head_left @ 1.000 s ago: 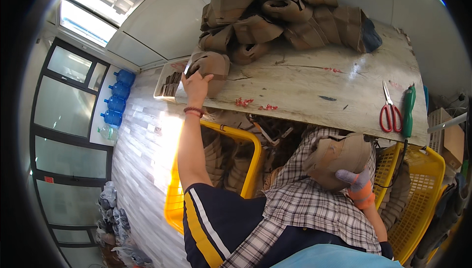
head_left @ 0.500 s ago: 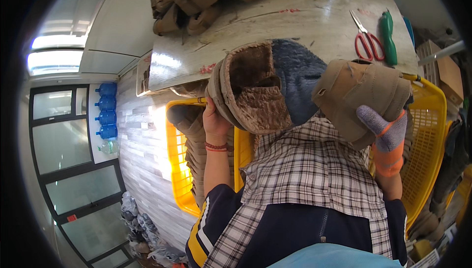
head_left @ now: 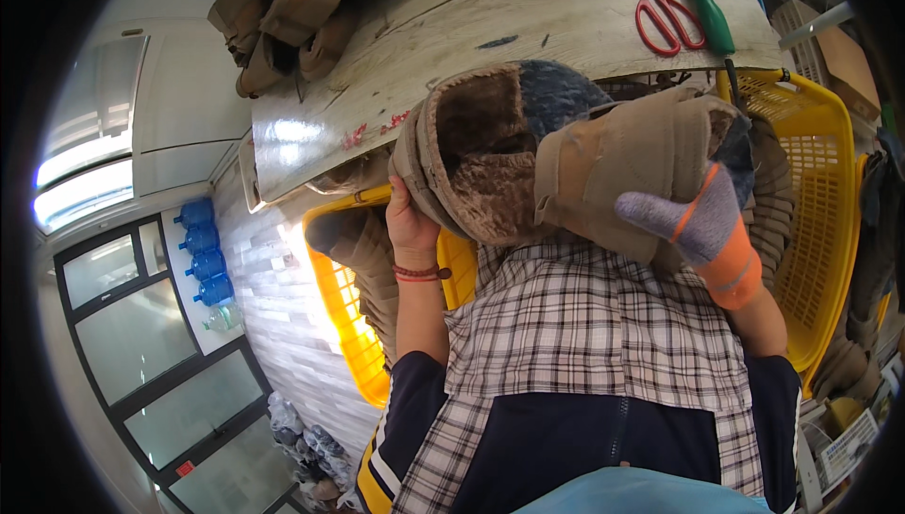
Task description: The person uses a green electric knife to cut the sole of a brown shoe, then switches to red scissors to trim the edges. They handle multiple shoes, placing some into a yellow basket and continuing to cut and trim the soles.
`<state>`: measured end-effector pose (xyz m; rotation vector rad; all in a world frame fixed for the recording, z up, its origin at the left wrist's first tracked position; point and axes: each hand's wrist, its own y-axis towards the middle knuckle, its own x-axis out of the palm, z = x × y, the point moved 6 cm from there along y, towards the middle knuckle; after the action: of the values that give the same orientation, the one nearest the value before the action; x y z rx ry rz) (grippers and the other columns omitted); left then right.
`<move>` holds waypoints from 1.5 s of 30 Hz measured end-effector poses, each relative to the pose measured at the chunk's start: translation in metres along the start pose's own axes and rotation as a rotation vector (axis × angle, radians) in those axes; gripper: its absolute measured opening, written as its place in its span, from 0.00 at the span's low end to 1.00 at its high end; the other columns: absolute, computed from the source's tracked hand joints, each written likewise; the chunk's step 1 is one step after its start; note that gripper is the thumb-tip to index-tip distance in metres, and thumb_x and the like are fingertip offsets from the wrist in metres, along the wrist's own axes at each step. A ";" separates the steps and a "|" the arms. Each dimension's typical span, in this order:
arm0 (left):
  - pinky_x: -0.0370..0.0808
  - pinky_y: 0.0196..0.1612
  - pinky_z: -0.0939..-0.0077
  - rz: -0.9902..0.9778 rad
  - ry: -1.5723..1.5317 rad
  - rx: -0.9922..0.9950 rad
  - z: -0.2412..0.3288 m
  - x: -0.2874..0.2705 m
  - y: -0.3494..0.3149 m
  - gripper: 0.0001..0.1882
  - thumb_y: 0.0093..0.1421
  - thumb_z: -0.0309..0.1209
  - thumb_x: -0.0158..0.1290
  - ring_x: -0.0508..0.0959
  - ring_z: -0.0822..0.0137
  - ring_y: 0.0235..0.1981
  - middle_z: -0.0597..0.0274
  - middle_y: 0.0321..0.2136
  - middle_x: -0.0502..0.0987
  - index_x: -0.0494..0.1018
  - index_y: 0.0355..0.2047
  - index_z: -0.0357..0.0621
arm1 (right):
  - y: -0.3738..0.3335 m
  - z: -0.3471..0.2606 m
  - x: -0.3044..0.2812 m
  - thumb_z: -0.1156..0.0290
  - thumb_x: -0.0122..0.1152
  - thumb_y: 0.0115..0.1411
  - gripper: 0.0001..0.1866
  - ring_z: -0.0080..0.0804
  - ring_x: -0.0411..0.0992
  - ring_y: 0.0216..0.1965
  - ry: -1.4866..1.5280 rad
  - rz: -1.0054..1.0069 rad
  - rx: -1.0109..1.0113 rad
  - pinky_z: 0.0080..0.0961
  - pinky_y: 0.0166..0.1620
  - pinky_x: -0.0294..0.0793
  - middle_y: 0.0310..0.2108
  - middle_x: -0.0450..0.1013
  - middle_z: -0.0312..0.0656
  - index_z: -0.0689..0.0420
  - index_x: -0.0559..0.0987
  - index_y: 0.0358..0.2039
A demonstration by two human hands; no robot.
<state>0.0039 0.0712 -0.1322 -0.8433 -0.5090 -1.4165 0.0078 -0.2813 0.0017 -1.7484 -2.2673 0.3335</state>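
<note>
My left hand (head_left: 413,224), bare with a red bracelet, grips the left edge of a tan shoe upper (head_left: 500,198). Brown and blue plush lining shows inside its opening. A second tan shoe upper (head_left: 617,170), with bands along its side, lies partly in front of the first. My right hand (head_left: 702,227), in a grey-purple and orange glove, holds this second piece with the thumb on its outer face; the other fingers are mostly hidden. Both pieces are held over my checked apron (head_left: 575,326), by the table's near edge.
On the table (head_left: 415,71) lie red-handled scissors (head_left: 667,24), a green-handled tool (head_left: 707,0) and a heap of tan uppers (head_left: 297,10). Yellow baskets stand at left (head_left: 349,354) and right (head_left: 820,137), with stacked uppers. Blue water bottles (head_left: 205,264) line the far left.
The second upper has moved left with my right hand and now overlaps the first, covering much of its blue lining. The view has shifted, so the table items sit higher and further left.
</note>
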 end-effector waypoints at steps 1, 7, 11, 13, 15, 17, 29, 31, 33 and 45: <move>0.61 0.60 0.59 0.031 0.011 -0.007 0.003 -0.001 0.001 0.27 0.63 0.41 0.47 0.67 0.59 0.56 0.58 0.56 0.68 0.61 0.58 0.40 | 0.000 0.005 0.005 0.70 0.71 0.48 0.25 0.31 0.76 0.40 -0.043 -0.013 -0.050 0.26 0.42 0.77 0.39 0.76 0.47 0.66 0.74 0.45; 0.63 0.60 0.59 0.170 0.069 0.019 0.024 -0.043 0.007 0.24 0.64 0.38 0.47 0.68 0.58 0.56 0.57 0.55 0.69 0.63 0.56 0.38 | 0.020 0.063 0.014 0.70 0.71 0.47 0.28 0.29 0.74 0.42 0.177 -0.229 0.118 0.26 0.45 0.75 0.41 0.76 0.44 0.65 0.73 0.48; 0.64 0.59 0.58 0.170 0.010 0.119 0.062 -0.057 0.010 0.23 0.66 0.38 0.44 0.68 0.57 0.55 0.55 0.54 0.69 0.63 0.57 0.38 | 0.040 0.093 0.024 0.64 0.67 0.53 0.23 0.28 0.74 0.40 -0.005 -0.284 0.161 0.25 0.44 0.73 0.38 0.77 0.42 0.65 0.75 0.45; 0.67 0.56 0.60 0.121 0.002 0.114 0.082 -0.063 0.009 0.22 0.65 0.38 0.44 0.71 0.57 0.51 0.55 0.52 0.71 0.64 0.55 0.38 | 0.049 0.092 0.021 0.60 0.62 0.57 0.20 0.27 0.74 0.38 -0.225 -0.295 0.132 0.24 0.42 0.72 0.36 0.77 0.42 0.63 0.77 0.43; 0.73 0.46 0.65 0.016 -0.024 0.105 0.098 -0.076 0.003 0.18 0.64 0.33 0.44 0.75 0.58 0.39 0.53 0.41 0.75 0.67 0.50 0.35 | 0.067 0.087 -0.013 0.58 0.56 0.61 0.17 0.31 0.74 0.34 -0.212 -0.145 0.003 0.26 0.40 0.71 0.33 0.77 0.43 0.59 0.78 0.41; 0.70 0.41 0.73 0.059 -0.004 0.119 0.098 -0.064 0.005 0.15 0.64 0.32 0.42 0.71 0.64 0.34 0.57 0.34 0.71 0.67 0.46 0.34 | 0.099 0.062 -0.066 0.60 0.53 0.62 0.15 0.38 0.74 0.34 -0.307 0.253 -0.321 0.28 0.40 0.71 0.33 0.76 0.46 0.57 0.78 0.40; 0.78 0.35 0.62 -0.054 -0.225 -0.040 0.026 0.011 0.046 0.17 0.65 0.34 0.43 0.78 0.55 0.31 0.52 0.38 0.77 0.69 0.47 0.35 | 0.209 0.034 -0.131 0.60 0.60 0.52 0.21 0.50 0.71 0.43 -1.408 0.669 -0.105 0.41 0.47 0.71 0.42 0.72 0.50 0.55 0.73 0.45; 0.77 0.39 0.62 -0.058 -0.226 -0.041 0.021 0.016 0.054 0.17 0.65 0.35 0.43 0.78 0.56 0.34 0.53 0.41 0.77 0.69 0.49 0.36 | 0.210 0.038 -0.141 0.61 0.61 0.51 0.22 0.50 0.73 0.43 -1.326 0.662 -0.007 0.41 0.46 0.71 0.42 0.73 0.51 0.56 0.72 0.45; 0.74 0.46 0.61 -0.073 -0.228 -0.041 0.020 0.027 0.061 0.19 0.66 0.37 0.43 0.76 0.57 0.42 0.55 0.45 0.75 0.67 0.52 0.37 | 0.204 0.036 -0.152 0.59 0.62 0.51 0.23 0.49 0.74 0.42 -1.196 0.643 -0.006 0.39 0.45 0.72 0.41 0.74 0.52 0.57 0.72 0.45; 0.67 0.56 0.61 0.004 -0.036 0.026 0.012 0.049 0.061 0.24 0.65 0.38 0.45 0.71 0.58 0.52 0.55 0.53 0.70 0.62 0.56 0.36 | 0.092 -0.086 0.037 0.50 0.60 0.52 0.24 0.40 0.74 0.38 -1.664 -0.178 -0.324 0.32 0.40 0.75 0.36 0.74 0.45 0.56 0.77 0.40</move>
<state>0.0715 0.0460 -0.1004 -0.8499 -0.5516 -1.3899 0.1116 -0.2204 0.0547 -1.4159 -3.5381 2.0830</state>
